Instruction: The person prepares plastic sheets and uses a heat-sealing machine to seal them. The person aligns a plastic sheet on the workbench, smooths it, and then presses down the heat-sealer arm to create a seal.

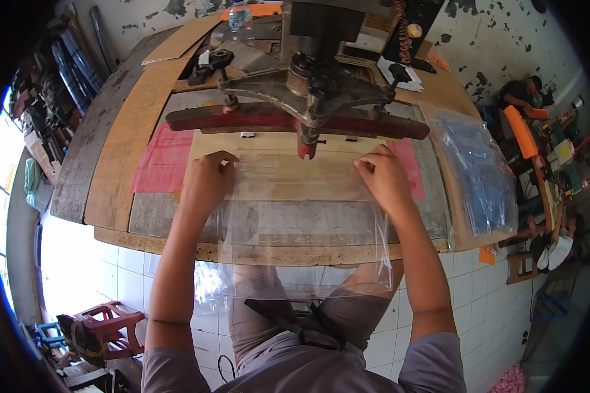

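Observation:
A clear plastic sheet is stretched between my two hands and hangs down over the table's near edge above my lap. My left hand pinches its far left corner, thumb and fingers closed. At the far right corner, my right hand grips it the same way. The sheet's far edge lies over a tan board on the worktable. Just beyond my hands stands a press machine with a long red bar across its head. Pink sheets show at both sides of the tan board.
A stack of clear plastic pieces lies on the table's right side. Cardboard and a water bottle are at the back left. Plastic stools stand on the tiled floor at lower left. Other people sit at the right.

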### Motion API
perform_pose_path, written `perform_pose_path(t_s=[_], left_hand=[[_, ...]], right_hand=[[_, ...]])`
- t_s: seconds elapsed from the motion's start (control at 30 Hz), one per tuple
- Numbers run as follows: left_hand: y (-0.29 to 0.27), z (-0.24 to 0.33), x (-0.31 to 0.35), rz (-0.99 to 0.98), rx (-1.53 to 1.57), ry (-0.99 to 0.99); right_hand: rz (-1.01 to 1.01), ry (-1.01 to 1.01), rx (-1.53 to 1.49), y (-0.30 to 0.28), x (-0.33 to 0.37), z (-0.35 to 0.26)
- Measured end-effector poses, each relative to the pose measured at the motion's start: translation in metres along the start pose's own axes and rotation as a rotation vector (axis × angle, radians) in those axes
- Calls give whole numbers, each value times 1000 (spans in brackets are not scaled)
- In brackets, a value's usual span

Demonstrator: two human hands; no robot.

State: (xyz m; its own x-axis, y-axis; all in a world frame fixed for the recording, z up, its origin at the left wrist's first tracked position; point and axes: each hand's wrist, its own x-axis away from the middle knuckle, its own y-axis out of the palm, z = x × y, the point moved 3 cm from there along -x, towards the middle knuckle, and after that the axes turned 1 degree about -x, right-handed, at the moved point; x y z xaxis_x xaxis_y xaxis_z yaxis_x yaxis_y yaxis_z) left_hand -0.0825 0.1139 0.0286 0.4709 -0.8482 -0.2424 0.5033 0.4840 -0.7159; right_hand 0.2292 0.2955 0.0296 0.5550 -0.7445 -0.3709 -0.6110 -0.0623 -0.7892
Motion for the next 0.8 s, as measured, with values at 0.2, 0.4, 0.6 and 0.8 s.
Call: perform_pose_path(t_s=[0.2, 0.4, 0.6, 0.8], left_hand=[[-8, -6, 5, -101, 103, -71], [-6, -9, 6, -117, 146, -76], [-8, -4, 8, -112, 191, -181], [-9, -4, 9, -88, 241, -286]], right_hand=[[-117, 81, -29, -15, 8, 1], [-155, 102, -71, -20, 11, 1], [-152, 72, -102, -19, 10, 2], [-122, 3, -128, -17, 10, 7]])
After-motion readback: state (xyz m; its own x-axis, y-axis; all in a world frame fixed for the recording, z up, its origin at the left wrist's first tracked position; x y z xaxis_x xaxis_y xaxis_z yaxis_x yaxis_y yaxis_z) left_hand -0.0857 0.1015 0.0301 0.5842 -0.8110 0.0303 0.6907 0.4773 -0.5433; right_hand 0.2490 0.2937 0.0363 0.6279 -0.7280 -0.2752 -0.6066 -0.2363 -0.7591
